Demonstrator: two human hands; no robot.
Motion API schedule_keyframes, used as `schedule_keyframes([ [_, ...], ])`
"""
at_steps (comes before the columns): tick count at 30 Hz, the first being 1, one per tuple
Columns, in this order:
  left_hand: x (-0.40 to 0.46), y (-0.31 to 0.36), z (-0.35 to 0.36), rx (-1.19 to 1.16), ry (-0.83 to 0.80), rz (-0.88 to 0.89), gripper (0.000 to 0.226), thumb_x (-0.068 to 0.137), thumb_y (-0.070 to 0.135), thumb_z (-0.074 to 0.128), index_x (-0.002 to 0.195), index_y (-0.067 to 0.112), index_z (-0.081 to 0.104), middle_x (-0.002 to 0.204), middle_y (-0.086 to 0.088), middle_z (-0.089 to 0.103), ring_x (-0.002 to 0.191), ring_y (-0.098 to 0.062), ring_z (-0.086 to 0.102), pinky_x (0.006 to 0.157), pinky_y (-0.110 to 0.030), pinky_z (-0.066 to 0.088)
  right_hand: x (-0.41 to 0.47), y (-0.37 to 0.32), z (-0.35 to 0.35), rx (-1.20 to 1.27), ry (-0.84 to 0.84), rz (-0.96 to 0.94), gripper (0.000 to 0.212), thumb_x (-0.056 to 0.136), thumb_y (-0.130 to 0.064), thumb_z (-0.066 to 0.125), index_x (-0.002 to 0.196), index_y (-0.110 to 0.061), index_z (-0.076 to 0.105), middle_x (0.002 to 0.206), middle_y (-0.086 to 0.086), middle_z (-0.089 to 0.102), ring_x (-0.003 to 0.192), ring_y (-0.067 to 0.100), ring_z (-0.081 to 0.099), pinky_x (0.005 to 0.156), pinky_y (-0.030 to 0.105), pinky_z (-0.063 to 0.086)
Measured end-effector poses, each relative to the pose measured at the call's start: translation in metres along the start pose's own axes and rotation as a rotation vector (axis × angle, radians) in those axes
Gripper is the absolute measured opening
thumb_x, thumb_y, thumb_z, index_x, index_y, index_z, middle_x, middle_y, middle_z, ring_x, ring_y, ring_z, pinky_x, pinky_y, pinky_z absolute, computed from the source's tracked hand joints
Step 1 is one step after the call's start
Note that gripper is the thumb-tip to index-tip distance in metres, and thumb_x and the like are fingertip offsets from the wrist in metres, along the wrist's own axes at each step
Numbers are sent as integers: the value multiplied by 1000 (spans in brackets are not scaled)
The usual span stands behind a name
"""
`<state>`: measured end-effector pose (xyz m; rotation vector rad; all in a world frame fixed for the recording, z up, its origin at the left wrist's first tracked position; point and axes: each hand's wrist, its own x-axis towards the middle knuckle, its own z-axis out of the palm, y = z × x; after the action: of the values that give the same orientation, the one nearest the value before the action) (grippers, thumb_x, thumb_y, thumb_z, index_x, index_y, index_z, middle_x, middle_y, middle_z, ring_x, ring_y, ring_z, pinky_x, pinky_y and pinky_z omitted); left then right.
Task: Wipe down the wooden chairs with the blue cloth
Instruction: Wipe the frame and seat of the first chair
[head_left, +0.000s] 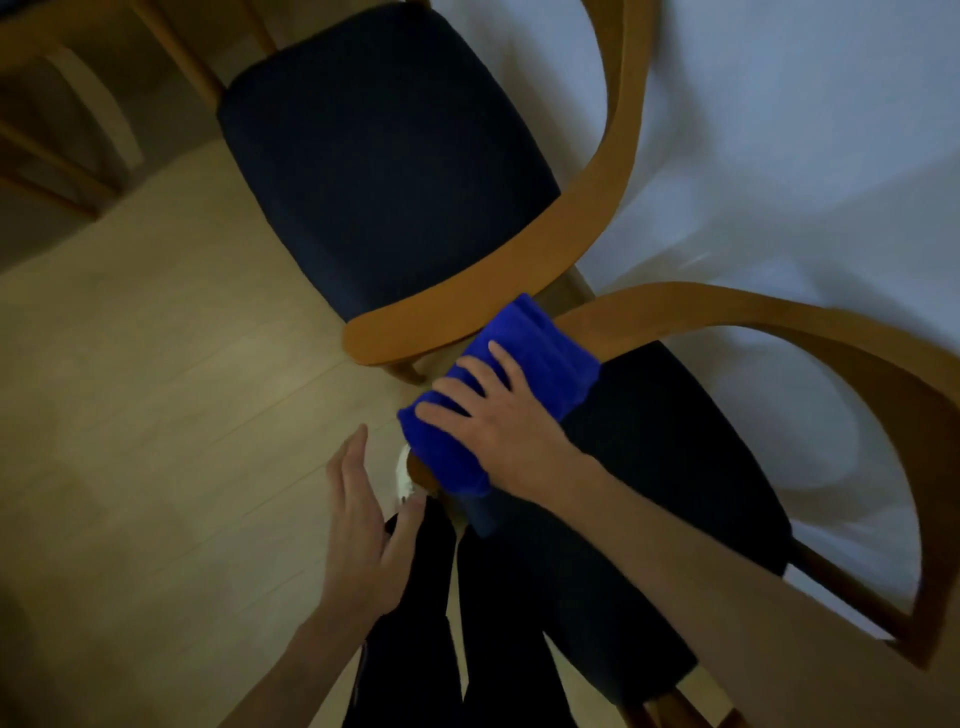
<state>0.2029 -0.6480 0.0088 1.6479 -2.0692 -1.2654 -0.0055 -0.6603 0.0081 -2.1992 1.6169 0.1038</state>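
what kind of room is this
Probably a home dining area: two wooden chairs with dark padded seats, pale wood-look flooring, and what looks like a white tablecloth beside the chairs.

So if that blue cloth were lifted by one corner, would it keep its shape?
Probably not. The blue cloth drapes over the chair's wooden rail under the right hand, so it looks floppy. Its plush, folded look suggests it is light and unlikely to slide.

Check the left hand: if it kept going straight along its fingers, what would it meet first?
The left hand points up-frame over the floor; first in that line is probably the far chair's wooden rail end, though depth is unclear.
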Motion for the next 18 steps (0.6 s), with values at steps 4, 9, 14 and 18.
schedule_keyframes([
  [4,-14,-24,-9,190,-75,-130,78,86,23,62,150,14,19,148,-3,30,138,-17,29,109,-25,24,2,5,-6,-6,-27,-38,87,70,-23,75,144,-32,30,150,2,32,140,37,20,115,61,-1],
  [9,-26,-37,-10,306,-96,-160,76,85,17,61,149,10,21,149,-7,33,138,-22,29,114,-36,30,7,-16,-5,-45,-113,-90,84,73,-26,74,144,-33,30,150,0,32,141,36,21,115,61,0],
  [14,-30,-36,0,252,-48,-230,74,86,21,60,149,17,21,148,-2,32,137,-18,28,112,-33,30,9,-19,-6,-69,-113,-116,84,71,-27,76,143,-33,33,149,-2,35,140,36,23,115,62,4],
  [18,-33,-30,7,92,47,-372,72,86,19,61,147,16,24,147,-1,34,136,-16,31,106,-25,29,12,-22,-2,-87,-138,-189,85,70,-27,77,141,-35,30,149,-2,33,139,36,24,114,62,2],
])
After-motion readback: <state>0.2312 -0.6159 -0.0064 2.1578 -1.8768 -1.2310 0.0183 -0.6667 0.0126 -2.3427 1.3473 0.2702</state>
